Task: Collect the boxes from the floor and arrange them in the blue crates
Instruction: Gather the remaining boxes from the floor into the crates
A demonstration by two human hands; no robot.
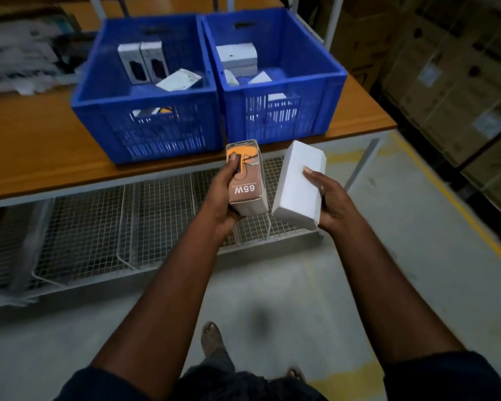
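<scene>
The left hand (223, 195) grips the 65W box (248, 180), thumb pressed on its orange-and-brown front and fingers wrapped behind; the "65W" reads upside down, and the smaller print is too blurred to read. The right hand (330, 201) clasps a white box (297, 183) with no visible print, thumb across its top face and the other fingers hidden beneath. The two boxes are held side by side, just apart, in the air before the table (41, 151) edge. On the table stand two blue crates, touching. The left crate (162, 140) holds two upright grey-white boxes (143, 63) and a tilted white one (178, 79). The right crate (316, 111) holds a white box (237, 59) and smaller white pieces. A wire shelf (84, 233) runs beneath the table. Cartons (446, 82) stack at the right, beyond a yellow line (460, 209) on the floor (301, 285).
</scene>
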